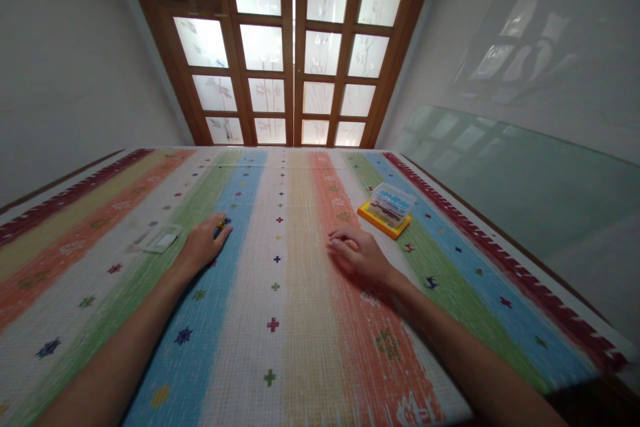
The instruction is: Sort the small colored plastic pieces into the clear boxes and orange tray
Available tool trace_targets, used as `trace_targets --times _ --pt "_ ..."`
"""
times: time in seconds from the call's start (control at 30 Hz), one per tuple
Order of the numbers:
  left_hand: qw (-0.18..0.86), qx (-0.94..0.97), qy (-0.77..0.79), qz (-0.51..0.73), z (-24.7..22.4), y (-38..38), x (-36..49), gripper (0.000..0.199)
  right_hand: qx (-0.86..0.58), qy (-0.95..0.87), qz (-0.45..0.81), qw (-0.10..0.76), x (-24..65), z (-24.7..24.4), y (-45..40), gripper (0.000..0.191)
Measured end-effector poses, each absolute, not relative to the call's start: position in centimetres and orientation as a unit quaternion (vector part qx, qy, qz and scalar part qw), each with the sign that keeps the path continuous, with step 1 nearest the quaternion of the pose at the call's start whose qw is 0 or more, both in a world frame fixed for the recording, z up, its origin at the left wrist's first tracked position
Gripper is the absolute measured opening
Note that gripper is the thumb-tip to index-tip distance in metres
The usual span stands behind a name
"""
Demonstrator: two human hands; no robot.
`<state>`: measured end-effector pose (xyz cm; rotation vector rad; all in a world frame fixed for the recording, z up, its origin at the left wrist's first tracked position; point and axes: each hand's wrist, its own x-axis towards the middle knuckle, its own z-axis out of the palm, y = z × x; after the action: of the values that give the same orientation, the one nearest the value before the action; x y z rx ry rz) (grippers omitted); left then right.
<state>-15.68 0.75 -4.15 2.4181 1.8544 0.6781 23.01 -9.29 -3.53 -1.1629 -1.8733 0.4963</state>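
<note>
My left hand (204,240) rests on the striped cloth left of the middle, fingers closed round a small dark object with yellow parts (220,227); most of it is hidden by the fingers. Just left of that hand lies a small clear plastic case (163,239) with a whitish piece inside. On the orange stripe, my right hand (361,255) is loosely curled with its fingers apart, and nothing shows between them. Beyond it stands a yellow-orange box (384,219) with a raised clear lid (394,196); blue and brown items show through the lid.
A tablecloth (250,293) with coloured stripes and small motifs covers the table. Behind the far edge are wooden doors (295,80) with frosted panes. White walls stand on both sides, and a greenish glass panel (520,173) leans along the right.
</note>
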Motion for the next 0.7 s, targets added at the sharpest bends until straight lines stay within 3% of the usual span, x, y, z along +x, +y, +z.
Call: trace_targets --times 0.17,0.3,0.5,0.7 --pt "0.023 0.780 0.576 0.243 -4.3 1.4 -16.1 0.039 -0.483 -0.722 -0.158 0.469 26.0 -0.5 -8.6 0.012" --pt "0.027 0.777 0.574 0.257 -4.4 1.4 -16.3 0.039 -0.557 -0.649 -0.272 0.441 29.4 0.6 -7.4 0.021" --pt "-0.005 0.776 0.574 0.263 -4.5 1.5 -16.5 0.043 -0.644 -0.614 -0.219 0.400 34.0 -1.3 -5.7 0.067" --pt "-0.140 0.739 0.614 0.241 -3.5 1.0 -17.7 0.045 -0.675 -0.595 -0.114 0.421 35.6 -3.1 -5.2 0.070"
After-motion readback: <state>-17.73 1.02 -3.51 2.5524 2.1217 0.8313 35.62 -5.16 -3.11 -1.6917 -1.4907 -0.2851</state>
